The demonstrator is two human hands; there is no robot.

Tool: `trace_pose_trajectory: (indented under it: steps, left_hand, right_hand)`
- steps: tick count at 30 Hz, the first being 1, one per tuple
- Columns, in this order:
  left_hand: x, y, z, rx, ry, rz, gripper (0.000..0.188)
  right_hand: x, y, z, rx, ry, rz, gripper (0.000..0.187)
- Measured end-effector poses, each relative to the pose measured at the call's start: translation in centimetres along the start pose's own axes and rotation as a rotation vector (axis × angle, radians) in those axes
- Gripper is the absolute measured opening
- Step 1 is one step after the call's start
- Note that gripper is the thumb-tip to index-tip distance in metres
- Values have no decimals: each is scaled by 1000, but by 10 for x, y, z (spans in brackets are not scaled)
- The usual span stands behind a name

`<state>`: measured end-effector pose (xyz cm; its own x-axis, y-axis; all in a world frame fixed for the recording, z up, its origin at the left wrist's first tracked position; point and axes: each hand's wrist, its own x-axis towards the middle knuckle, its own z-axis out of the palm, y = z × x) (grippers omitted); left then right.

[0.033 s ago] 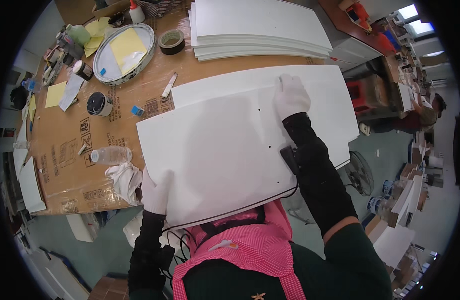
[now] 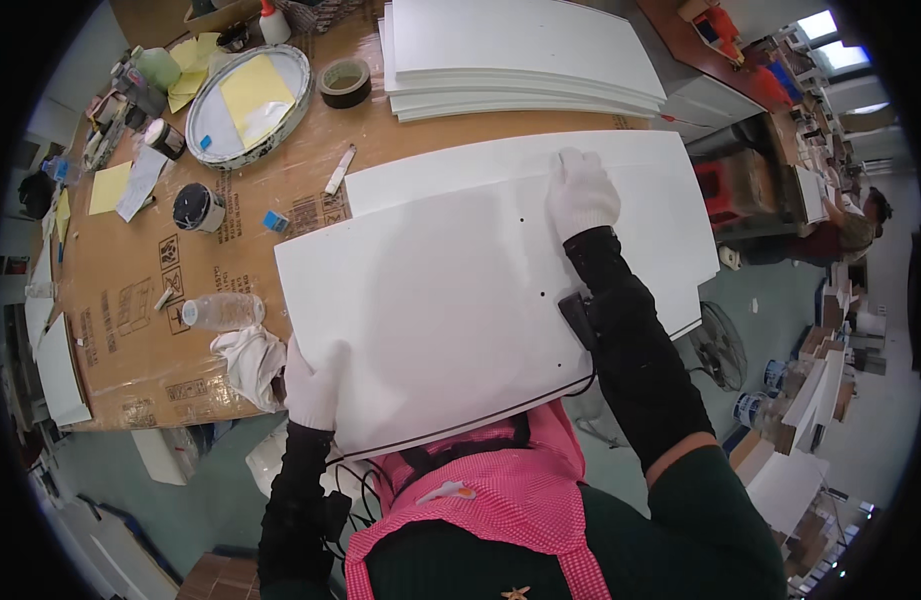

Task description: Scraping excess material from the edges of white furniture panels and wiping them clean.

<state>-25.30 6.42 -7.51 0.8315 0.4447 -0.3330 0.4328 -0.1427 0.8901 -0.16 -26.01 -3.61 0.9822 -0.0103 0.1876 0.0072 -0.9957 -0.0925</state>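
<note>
A large white panel (image 2: 430, 290) with a row of small dark holes lies in front of me, its near edge dark and close to my apron. Another white panel (image 2: 460, 160) shows beneath its far side. My left hand (image 2: 312, 388), in a white glove, grips the upper panel's left edge, thumb on top and fingers hidden below. Gloved too, my right hand (image 2: 583, 195) rests by that panel's far edge with its fingers curled closed. Whatever it may hold is hidden.
A stack of white panels (image 2: 520, 60) stands at the back. Left on the cardboard-covered table are a tape roll (image 2: 344, 83), a large round lid (image 2: 292, 100), a dark-topped jar (image 2: 199, 208), a plastic bottle (image 2: 223, 312) and a white cloth (image 2: 250, 362). A floor fan (image 2: 718, 347) stands right.
The upper panel appears shifted very slightly to the right. Both hands keep nearly the same places and grips.
</note>
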Motion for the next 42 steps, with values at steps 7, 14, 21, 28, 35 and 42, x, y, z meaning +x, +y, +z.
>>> trace_pose_trajectory:
  steps: [7,14,21,28,35,42]
  left_hand:
    - [1,-9,2,-213,-28,-108,43]
    - [-2,9,-2,-232,-51,-134,48]
    - [-1,1,2,-16,-6,-39,56]
    - [-6,18,2,-126,-12,-116,42]
    - [-7,22,7,-96,-1,-115,46]
    - [-6,10,12,-168,5,-98,54]
  right_hand:
    - [-38,-69,27,50,51,-263,23]
    - [-81,-229,36,448,-96,-542,14]
    - [-94,-295,33,631,-254,-625,16]
    - [-63,-169,20,601,-131,-377,23]
    - [26,62,26,408,145,-45,27]
    - [92,210,18,225,296,79,30]
